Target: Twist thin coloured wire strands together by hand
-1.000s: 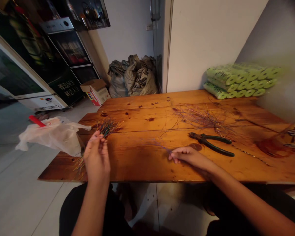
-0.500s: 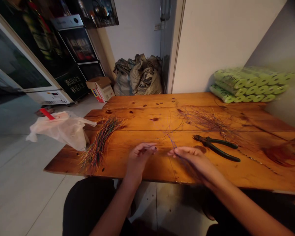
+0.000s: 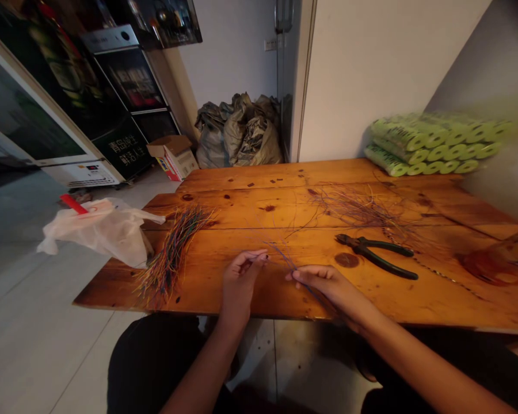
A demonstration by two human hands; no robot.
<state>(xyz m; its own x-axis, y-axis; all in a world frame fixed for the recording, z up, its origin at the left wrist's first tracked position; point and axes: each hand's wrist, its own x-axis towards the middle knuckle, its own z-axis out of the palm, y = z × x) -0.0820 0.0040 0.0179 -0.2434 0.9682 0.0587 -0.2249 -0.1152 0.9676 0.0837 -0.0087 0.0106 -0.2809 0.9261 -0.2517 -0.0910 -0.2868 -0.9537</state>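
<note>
My right hand (image 3: 322, 283) is closed in a pinch around several thin blue-purple wires (image 3: 284, 257). Their free ends fan out up and to the left, toward my other hand; the rest trails back under my right wrist. My left hand (image 3: 242, 282) is also pinched, its fingertips near the wire ends, and a thin purplish wire (image 3: 255, 255) shows at them. To the right of my hands lie dark-handled cutting pliers (image 3: 380, 253), jaws pointing left. A loose tangle of thin wires (image 3: 362, 210) spreads behind the pliers.
A thick bundle of multicoloured wires (image 3: 175, 247) lies on the left of the wooden table (image 3: 242, 215). Beside it is a white plastic bag (image 3: 99, 230). A twisted wire (image 3: 446, 278) and a reddish transparent container (image 3: 496, 261) are at right, with green-wrapped rolls (image 3: 435, 144) behind.
My right hand has moved slightly left, and the wires in it now lean further left toward my left hand. The whole view has shifted slightly.
</note>
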